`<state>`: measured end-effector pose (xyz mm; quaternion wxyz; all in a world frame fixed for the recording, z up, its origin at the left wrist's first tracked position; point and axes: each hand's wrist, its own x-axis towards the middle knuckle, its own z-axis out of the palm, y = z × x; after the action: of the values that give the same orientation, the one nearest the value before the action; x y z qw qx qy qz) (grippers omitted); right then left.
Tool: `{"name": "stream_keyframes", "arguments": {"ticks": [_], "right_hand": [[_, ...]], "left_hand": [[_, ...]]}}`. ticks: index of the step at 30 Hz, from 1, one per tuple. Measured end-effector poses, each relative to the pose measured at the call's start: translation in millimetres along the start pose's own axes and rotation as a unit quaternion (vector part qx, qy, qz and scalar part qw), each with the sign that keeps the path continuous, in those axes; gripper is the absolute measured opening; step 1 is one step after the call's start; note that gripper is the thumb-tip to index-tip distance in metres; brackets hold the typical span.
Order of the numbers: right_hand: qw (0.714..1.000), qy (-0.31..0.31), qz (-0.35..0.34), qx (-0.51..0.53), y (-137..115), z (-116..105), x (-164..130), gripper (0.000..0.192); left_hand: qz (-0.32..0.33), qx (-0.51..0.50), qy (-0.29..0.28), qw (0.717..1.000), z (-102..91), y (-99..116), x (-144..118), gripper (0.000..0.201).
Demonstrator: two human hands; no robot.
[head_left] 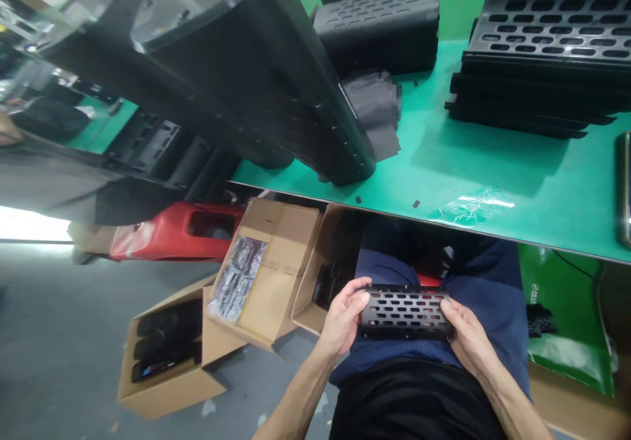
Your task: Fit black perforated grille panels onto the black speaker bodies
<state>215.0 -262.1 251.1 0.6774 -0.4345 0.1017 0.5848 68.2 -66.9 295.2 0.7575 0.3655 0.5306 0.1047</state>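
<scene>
A black slotted panel (pixel 407 312) lies level over the person's thighs, below the near edge of the green desk (pixel 517 170), with a hand at each end of it. The left hand (pixel 344 316) pinches its 9 o'clock end, thumb on top and fingers curled around the edge; the right hand (pixel 468 333) grips its 3 o'clock end, thumb pressed on the upper face, its other fingers mostly hidden beneath. Taking the held panel as the clock's centre, a stack of slotted panels (pixel 552 39) sits on the desk at 1 o'clock, and some clear, shiny film (pixel 478 206) lies nearer, between 1 and 2. At 12 o'clock are a pile of dark sheets (pixel 377 114) and, behind it, a slotted casing (pixel 379 32) on its side. A tall black casing (pixel 266 72) stands at 11 o'clock, just beside the sheets. Below the desk, toward 9 o'clock, an open carton (pixel 167 397) holds black parts; another carton (pixel 290 236), with a plastic-wrapped bundle (pixel 240 275) on it, is nearer. A green bag (pixel 576 354) hangs at 3 o'clock.
</scene>
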Motion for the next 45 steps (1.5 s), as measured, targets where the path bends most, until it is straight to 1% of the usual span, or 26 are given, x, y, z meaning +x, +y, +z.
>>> {"name": "stream_keyframes", "arguments": {"ticks": [6, 13, 19, 22, 25, 28, 30, 36, 45], "right_hand": [[1.0, 0.014, -0.01, -0.004, 7.0, -3.8, 2.5, 0.044], [1.0, 0.02, -0.022, -0.009, 12.5, -6.5, 3.6, 0.047], [0.999, 0.025, -0.025, -0.011, 8.2, -2.2, 2.0, 0.048], [0.998, 0.049, -0.032, -0.012, 4.9, 1.8, 0.2, 0.049], [0.995, 0.093, -0.044, -0.012, 4.0, 5.1, -0.6, 0.051], [0.989, 0.134, -0.056, -0.013, 4.5, 7.4, -0.4, 0.053], [0.987, 0.149, -0.058, -0.013, 4.4, 8.3, -0.2, 0.055], [0.985, 0.163, -0.05, -0.004, 2.8, 8.8, -0.1, 0.059], [0.986, 0.161, -0.049, -0.001, 4.0, 6.9, 1.0, 0.055]], "left_hand": [[0.015, 0.005, -0.007, 1.0, -1.3, -1.5, -1.6, 0.071], [0.049, 0.011, -0.021, 0.998, -3.6, -0.5, -5.3, 0.069], [0.04, 0.003, -0.021, 0.999, -4.5, -1.6, -4.2, 0.069], [0.029, -0.006, -0.012, 0.999, -4.7, -2.8, -2.8, 0.07], [0.023, -0.014, -0.001, 1.0, -4.3, -4.2, -2.3, 0.07], [0.016, -0.038, 0.012, 0.999, -2.6, -5.2, -2.8, 0.066], [0.011, -0.052, 0.02, 0.998, -1.3, -5.5, -3.5, 0.062], [0.018, -0.051, 0.034, 0.998, 0.5, -5.4, -4.3, 0.06], [0.032, -0.03, 0.043, 0.998, -0.6, -6.6, -5.3, 0.062]]}}
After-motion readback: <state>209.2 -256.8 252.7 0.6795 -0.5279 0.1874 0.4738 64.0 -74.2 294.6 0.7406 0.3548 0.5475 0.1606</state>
